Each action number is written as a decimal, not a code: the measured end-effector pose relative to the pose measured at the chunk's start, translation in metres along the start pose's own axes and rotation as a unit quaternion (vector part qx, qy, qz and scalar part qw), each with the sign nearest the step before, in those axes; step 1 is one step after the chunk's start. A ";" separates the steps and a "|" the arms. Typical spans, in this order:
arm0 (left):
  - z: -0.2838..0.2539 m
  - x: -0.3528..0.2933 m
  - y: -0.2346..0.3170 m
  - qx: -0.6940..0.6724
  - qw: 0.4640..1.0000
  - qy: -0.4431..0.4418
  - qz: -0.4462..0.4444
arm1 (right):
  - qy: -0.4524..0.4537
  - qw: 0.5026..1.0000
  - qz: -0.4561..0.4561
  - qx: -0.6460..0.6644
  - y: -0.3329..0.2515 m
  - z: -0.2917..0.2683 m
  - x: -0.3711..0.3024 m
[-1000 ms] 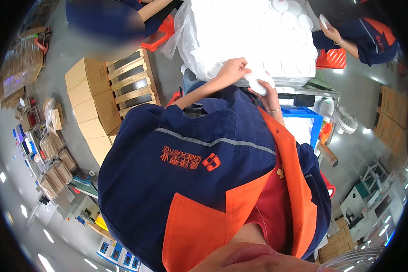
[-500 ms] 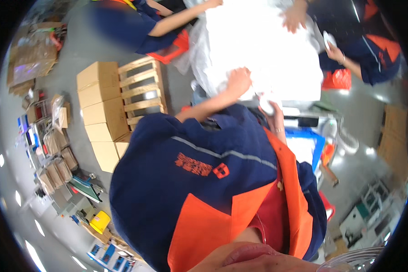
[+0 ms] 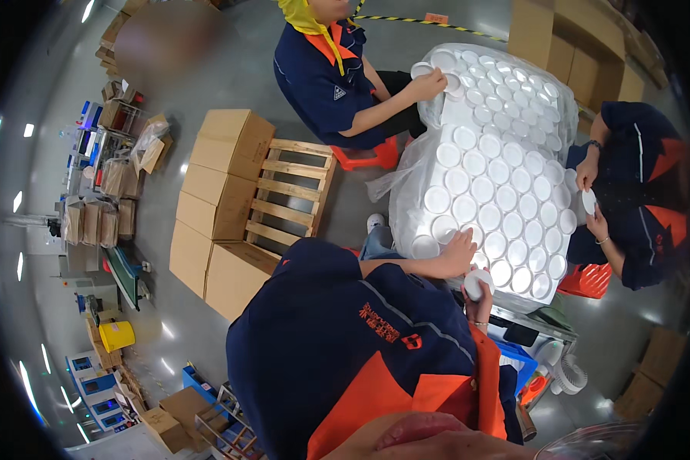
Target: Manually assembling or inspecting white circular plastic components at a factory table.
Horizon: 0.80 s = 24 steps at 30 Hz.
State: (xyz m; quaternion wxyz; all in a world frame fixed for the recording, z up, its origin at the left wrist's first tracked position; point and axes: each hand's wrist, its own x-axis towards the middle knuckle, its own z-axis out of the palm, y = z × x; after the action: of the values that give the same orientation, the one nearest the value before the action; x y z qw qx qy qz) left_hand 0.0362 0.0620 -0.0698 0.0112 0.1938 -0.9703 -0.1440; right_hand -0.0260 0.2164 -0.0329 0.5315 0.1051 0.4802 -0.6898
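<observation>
Rows of round white lids (image 3: 482, 189) cover a table lined with clear plastic wrap (image 3: 406, 188). At the near edge of these rows, my left hand (image 3: 457, 257) reaches over the lids with its fingers slightly apart, seemingly empty. My right hand (image 3: 481, 308) grips a single white lid (image 3: 477, 284) just below it, off the near edge. Across on the left, a co-worker's hand (image 3: 434, 83) touches a lid at the far corner. Another co-worker on the right holds a white lid (image 3: 589, 202) between both hands.
Cardboard boxes (image 3: 221, 184) and a wooden pallet (image 3: 293, 192) stand on the floor at left. Red stools (image 3: 366, 156) are under the co-workers. A blue bin (image 3: 520, 364) and a white coiled hose (image 3: 569, 376) sit at lower right. An open carton (image 3: 575, 46) is at the far right.
My view has shifted, and the formerly glaring white tabletop now shows separate lids. My right hand still holds a lid. The right co-worker's two hands now meet at a lid.
</observation>
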 end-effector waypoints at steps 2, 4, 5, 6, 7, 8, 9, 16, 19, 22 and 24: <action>0.000 0.000 -0.005 0.005 0.999 0.030 0.018 | -0.008 1.000 -0.002 0.001 -0.001 -0.001 0.001; -0.009 0.000 -0.005 -0.068 0.994 -0.074 0.030 | -0.001 1.000 -0.004 0.006 -0.001 -0.001 -0.001; -0.012 0.001 -0.004 -0.070 0.994 -0.073 0.033 | 0.001 1.000 -0.006 0.005 -0.003 -0.001 -0.001; -0.010 -0.002 -0.005 -0.058 0.994 -0.075 0.045 | -0.005 1.000 -0.005 0.002 -0.003 0.000 -0.003; -0.008 -0.004 -0.005 -0.047 0.994 -0.077 0.057 | -0.010 1.000 -0.004 -0.001 -0.003 0.002 -0.004; -0.006 -0.004 -0.004 -0.048 0.994 -0.079 0.057 | -0.009 1.000 -0.003 -0.001 -0.003 0.003 -0.004; -0.004 -0.001 -0.004 -0.036 0.995 -0.069 0.054 | -0.006 1.000 0.000 -0.004 -0.005 0.005 -0.003; -0.006 -0.003 0.004 0.015 0.996 -0.062 0.057 | -0.009 1.000 -0.013 0.008 -0.009 0.011 -0.006; -0.015 0.002 0.002 -0.019 0.992 -0.121 0.025 | -0.010 0.999 -0.025 0.025 -0.005 0.009 -0.004; -0.045 0.000 0.006 -0.152 0.984 -0.081 0.036 | 0.041 0.998 -0.040 0.016 -0.001 0.008 -0.005; -0.040 -0.016 0.008 -0.401 0.913 -0.042 0.055 | 0.046 0.998 -0.032 0.029 0.000 0.005 -0.003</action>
State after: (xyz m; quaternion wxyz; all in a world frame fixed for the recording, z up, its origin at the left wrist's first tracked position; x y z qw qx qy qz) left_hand 0.0505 0.0642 -0.0282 0.0550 0.1129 -0.8398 -0.5282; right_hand -0.0234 0.2139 -0.0283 0.4834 0.1371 0.4868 -0.7145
